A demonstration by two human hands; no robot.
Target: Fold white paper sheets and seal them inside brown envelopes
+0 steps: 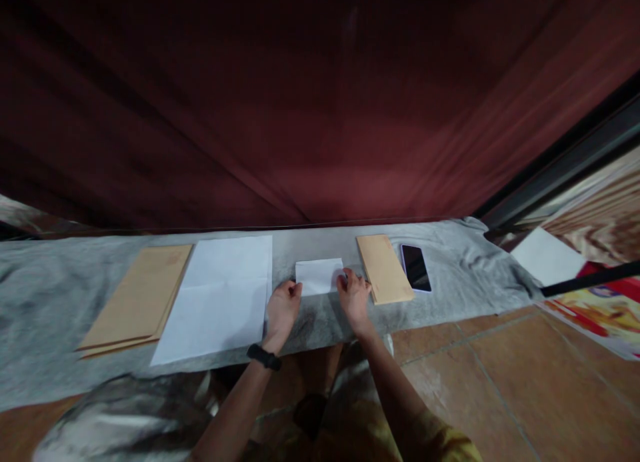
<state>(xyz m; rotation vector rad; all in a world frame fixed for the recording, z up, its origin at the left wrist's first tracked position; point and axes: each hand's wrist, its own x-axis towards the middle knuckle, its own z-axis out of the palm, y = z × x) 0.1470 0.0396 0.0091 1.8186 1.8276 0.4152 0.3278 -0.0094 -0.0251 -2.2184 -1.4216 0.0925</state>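
Note:
A folded sheet of white paper (318, 277) lies on the grey cloth in front of me. My left hand (285, 305) is closed at its lower left corner, thumb and fingers pinching the edge. At the right end my right hand (354, 292) has its fingers bent over the edge, thumb on the paper. Left of my hands rests a stack of large white sheets (220, 295), partly overlapping the large brown envelopes (137, 299). Close to my right hand is a smaller stack of brown envelopes (385, 269).
A phone (415, 268) with a dark screen lies right of the small envelopes. The grey cloth (460, 275) covers the long narrow surface. A dark red curtain (320, 115) hangs behind it. A box with red printing (610, 309) stands on the tiled floor (500, 389) at right.

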